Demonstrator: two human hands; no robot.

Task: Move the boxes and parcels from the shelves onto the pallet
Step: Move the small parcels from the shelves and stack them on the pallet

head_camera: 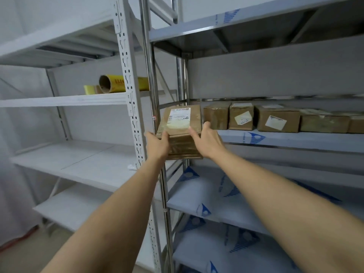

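Pickup step: labelled cardboard box gripped at both sides by left hand and right hand, half off steel shelf; next, carrying to pallet.

Box at left end of right rack's shelf, overhanging front edge, between left hand and right hand. Row of boxes right of it, further back on same shelf. Roll on left rack's shelf, behind upright.
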